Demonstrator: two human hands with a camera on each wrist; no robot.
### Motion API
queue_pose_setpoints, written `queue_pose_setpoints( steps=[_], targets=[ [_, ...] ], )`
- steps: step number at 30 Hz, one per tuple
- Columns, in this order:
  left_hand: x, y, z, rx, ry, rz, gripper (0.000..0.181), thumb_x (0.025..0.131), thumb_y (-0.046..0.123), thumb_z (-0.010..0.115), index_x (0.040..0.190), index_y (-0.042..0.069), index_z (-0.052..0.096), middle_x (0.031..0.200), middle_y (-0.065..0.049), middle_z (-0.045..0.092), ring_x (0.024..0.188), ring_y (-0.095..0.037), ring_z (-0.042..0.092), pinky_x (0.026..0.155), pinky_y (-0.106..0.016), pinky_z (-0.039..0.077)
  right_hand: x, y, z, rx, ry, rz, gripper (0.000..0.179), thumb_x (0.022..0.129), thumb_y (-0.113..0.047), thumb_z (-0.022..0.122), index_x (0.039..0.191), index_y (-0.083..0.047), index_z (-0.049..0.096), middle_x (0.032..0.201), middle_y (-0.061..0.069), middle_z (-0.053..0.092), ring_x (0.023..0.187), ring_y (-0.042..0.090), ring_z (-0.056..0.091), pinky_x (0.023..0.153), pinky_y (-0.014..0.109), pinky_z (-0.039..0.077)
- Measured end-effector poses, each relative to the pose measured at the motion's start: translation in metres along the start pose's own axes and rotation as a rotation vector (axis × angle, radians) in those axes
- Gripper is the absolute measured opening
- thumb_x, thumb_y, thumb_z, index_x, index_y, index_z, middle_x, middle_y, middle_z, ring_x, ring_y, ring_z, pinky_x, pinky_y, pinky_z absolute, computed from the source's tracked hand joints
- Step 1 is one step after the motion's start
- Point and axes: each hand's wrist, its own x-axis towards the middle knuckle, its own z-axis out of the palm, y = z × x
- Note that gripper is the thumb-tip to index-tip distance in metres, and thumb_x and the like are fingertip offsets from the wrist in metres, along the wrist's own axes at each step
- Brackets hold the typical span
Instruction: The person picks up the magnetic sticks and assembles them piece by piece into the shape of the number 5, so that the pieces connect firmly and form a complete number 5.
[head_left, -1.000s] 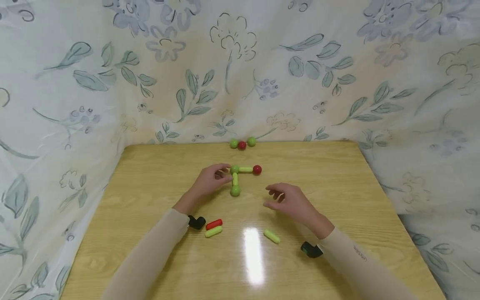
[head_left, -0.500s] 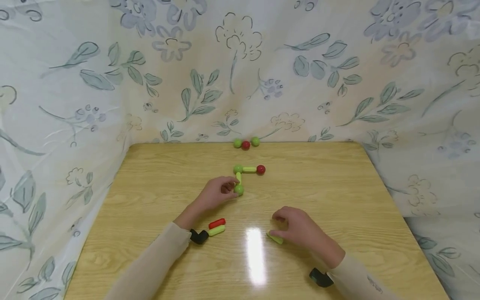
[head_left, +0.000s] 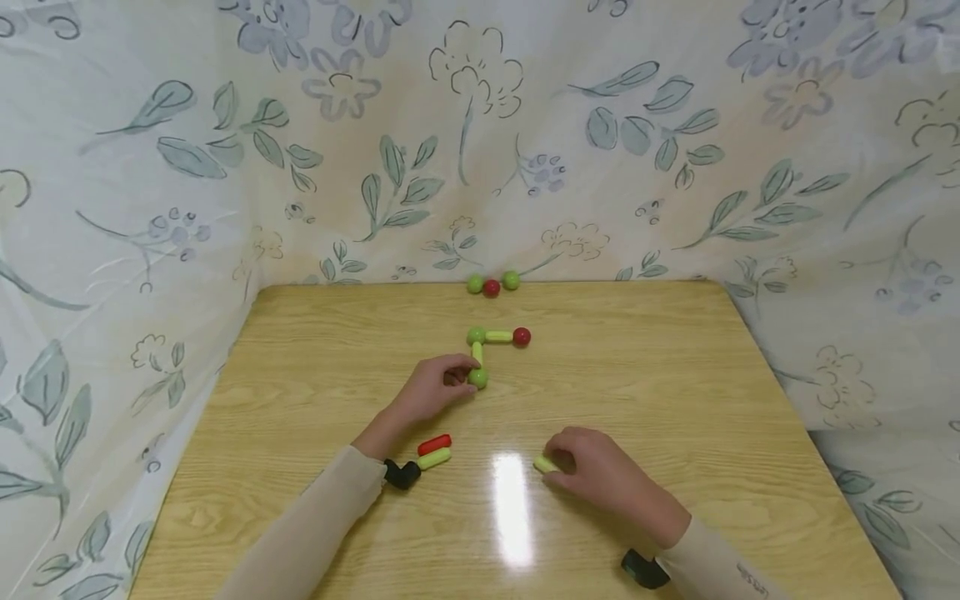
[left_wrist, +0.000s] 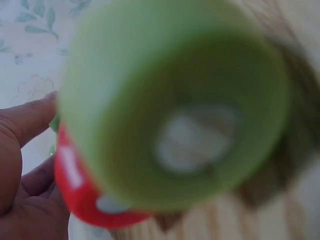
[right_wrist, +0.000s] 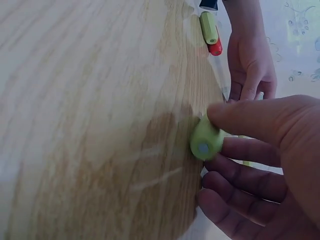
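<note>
With thumb and index finger curled round it, my left hand (head_left: 435,387) holds the near green ball (head_left: 477,379) of a small L-shaped assembly. A yellow-green rod (head_left: 477,355) links that ball to a corner green ball (head_left: 476,336), and a second rod (head_left: 498,337) runs right to a red ball (head_left: 522,337). Nearer the front, my right hand (head_left: 600,467) pinches a loose yellow-green magnetic rod (right_wrist: 206,140) between thumb and index finger, close over the table. The rod's end shows a silvery disc in the right wrist view.
A red rod (head_left: 435,444) and a yellow-green rod (head_left: 434,458) lie side by side by my left wrist camera (head_left: 402,474). Both loom large in the left wrist view. Two green balls and a red ball (head_left: 491,288) sit at the far table edge, before a flowered cloth.
My left hand has come down from the corner of the assembly to its near green ball. My right hand has moved toward me and taken hold of the loose yellow-green rod.
</note>
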Motion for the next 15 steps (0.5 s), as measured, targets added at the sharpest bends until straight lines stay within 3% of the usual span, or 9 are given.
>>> queue_pose_setpoints(
  steps=[8, 15],
  targets=[
    [0.003, -0.003, 0.004, 0.025, 0.021, -0.008, 0.033, 0.099, 0.013, 0.082, 0.131, 0.011, 0.077, 0.105, 0.002, 0.072, 0.095, -0.015, 0.065, 0.086, -0.034, 0.057, 0.001, 0.004, 0.002, 0.007, 0.034, -0.029, 0.015, 0.093, -0.010, 0.087, 0.106, -0.012, 0.081, 0.094, -0.011, 0.068, 0.078, 0.005, 0.055, 0.068, 0.026, 0.052],
    [0.005, -0.004, 0.006, 0.036, 0.031, -0.008, 0.029, 0.099, 0.014, 0.082, 0.128, 0.013, 0.078, 0.102, 0.004, 0.072, 0.093, -0.015, 0.065, 0.083, -0.034, 0.057, 0.009, 0.012, -0.002, 0.003, 0.077, -0.037, 0.017, 0.095, -0.010, 0.086, 0.112, -0.011, 0.084, 0.103, -0.007, 0.073, 0.087, 0.008, 0.061, 0.075, 0.029, 0.056]
  ],
)
